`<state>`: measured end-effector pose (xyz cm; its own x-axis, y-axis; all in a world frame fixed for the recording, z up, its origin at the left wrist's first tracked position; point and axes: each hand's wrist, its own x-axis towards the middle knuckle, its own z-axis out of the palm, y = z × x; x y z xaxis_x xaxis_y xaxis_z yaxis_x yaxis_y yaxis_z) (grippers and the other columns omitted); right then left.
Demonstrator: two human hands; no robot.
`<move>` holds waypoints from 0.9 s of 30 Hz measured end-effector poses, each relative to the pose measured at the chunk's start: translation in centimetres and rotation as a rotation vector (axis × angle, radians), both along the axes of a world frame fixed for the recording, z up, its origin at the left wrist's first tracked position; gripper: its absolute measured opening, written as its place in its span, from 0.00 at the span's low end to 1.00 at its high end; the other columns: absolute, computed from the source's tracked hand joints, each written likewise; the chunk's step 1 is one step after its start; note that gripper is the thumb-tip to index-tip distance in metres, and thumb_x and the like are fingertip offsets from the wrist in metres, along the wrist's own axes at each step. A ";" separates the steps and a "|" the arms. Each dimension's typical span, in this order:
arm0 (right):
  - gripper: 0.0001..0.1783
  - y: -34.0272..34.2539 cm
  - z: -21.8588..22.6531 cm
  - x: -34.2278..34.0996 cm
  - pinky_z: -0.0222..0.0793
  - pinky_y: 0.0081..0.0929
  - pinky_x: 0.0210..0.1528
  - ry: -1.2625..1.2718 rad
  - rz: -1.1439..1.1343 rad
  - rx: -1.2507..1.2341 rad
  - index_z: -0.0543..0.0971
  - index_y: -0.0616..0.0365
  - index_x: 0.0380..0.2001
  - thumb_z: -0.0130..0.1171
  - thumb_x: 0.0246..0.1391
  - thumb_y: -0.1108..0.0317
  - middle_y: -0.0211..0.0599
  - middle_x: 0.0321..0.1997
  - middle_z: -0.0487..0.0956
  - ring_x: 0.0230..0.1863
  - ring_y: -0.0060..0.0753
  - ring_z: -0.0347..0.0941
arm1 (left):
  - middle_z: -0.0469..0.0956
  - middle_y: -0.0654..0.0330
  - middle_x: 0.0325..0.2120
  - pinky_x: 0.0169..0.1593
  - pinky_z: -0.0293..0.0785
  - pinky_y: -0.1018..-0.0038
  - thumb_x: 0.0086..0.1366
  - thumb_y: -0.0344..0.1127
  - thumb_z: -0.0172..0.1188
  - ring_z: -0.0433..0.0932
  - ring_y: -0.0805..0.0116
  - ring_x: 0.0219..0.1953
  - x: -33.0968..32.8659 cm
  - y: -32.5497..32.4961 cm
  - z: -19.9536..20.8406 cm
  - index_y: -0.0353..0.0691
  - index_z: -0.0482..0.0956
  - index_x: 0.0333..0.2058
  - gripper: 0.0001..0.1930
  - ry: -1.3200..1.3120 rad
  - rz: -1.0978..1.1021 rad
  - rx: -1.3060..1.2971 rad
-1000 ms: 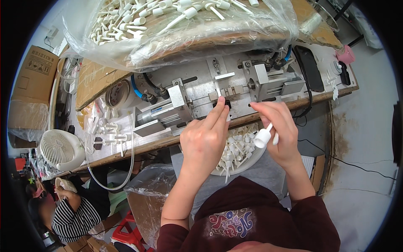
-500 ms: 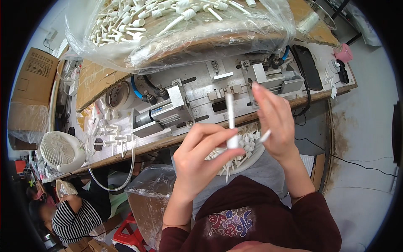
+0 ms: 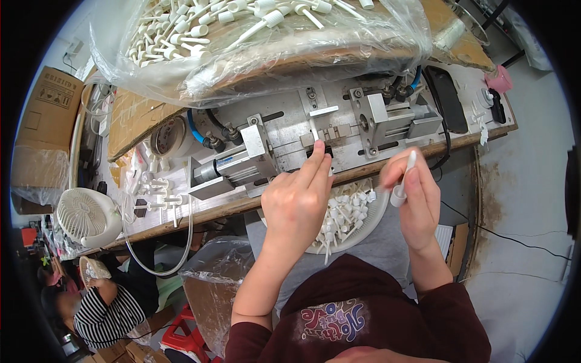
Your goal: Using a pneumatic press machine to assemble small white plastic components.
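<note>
Head view: I have the left hand (image 3: 295,196) fingertips-on at the near end of a slim white plastic stem (image 3: 314,128) by the small grey metal block (image 3: 343,130). Stem lies straight ahead of those fingers, long axis running away from the body. Can't tell if left grips or only presses. Right hand (image 3: 419,209) pinches a white plastic capped stem (image 3: 405,178), tip toward top of view, right of the block. Left is nearer.

Place looking like small workshop. Metal fixture (image 3: 287,142) with cylinders (image 3: 210,171) and blue air hoses (image 3: 196,127) sitting on workbench (image 3: 478,138); open plastic bag (image 3: 242,77) bulging with white capped stems (image 3: 273,19) at far side, round tray (image 3: 382,212) holding more at near side. Cartons (image 3: 51,115) standing at left; co-worker (image 3: 108,293) in striped top (image 3: 112,317) holding basket (image 3: 91,268), near left.
</note>
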<state>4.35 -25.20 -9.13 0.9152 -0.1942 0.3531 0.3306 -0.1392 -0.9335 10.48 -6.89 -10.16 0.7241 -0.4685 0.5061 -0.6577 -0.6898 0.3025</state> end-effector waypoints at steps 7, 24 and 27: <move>0.14 0.2 2.0 -0.4 0.63 0.18 0.36 0.191 0.015 0.037 0.80 0.65 0.41 0.50 0.70 0.65 0.31 0.34 0.72 0.32 0.18 0.67 | 0.85 0.60 0.46 0.32 0.77 0.75 0.49 0.33 0.75 0.81 0.68 0.27 -0.1 0.7 0.5 0.38 0.86 0.40 0.18 0.088 -0.058 -0.102; 0.18 -0.6 11.0 19.3 0.70 0.26 0.38 -0.412 -0.171 -0.919 0.81 0.63 0.44 0.66 0.51 0.65 0.41 0.40 0.81 0.37 0.34 0.75 | 0.82 0.52 0.51 0.38 0.82 0.72 0.48 0.28 0.75 0.85 0.62 0.37 -1.0 1.9 1.5 0.32 0.84 0.38 0.17 -0.009 -0.071 -0.272; 0.24 0.8 12.8 21.7 0.75 0.41 0.52 -0.021 -0.097 -1.121 0.79 0.65 0.46 0.65 0.42 0.68 0.58 0.47 0.81 0.51 0.56 0.78 | 0.82 0.56 0.51 0.32 0.79 0.73 0.50 0.31 0.74 0.84 0.64 0.30 -0.7 1.3 -0.1 0.36 0.84 0.38 0.15 0.001 -0.044 -0.136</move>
